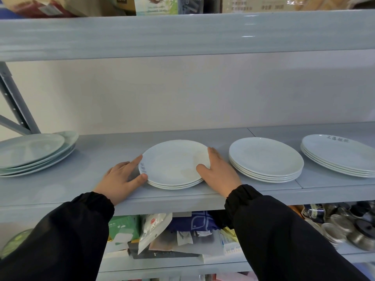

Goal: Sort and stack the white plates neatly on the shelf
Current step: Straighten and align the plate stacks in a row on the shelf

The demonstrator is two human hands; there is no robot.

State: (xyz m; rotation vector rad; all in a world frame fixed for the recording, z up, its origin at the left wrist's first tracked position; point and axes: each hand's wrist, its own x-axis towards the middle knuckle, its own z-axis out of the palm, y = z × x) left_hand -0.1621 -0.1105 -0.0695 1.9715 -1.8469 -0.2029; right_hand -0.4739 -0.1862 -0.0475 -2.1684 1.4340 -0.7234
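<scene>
Though printed on its rim, plate stack [174, 163]: writing unreadable
Left hand [121, 177]: wide, touching rim
Right hand [219, 171]: wide, thumb atop

Both my arms reach forward in black sleeves [60, 240], the cuffs gathered at my wrists. My left hand [119, 179] lies palm down, with the index finger stretched forward and to the right, the thumb pointing right and the other fingers loose beside it. My right hand [220, 171] stands on its edge, fingers straight and together, thumb spread leftward. Its fingertips may bend slightly; I can't quite tell.
</scene>
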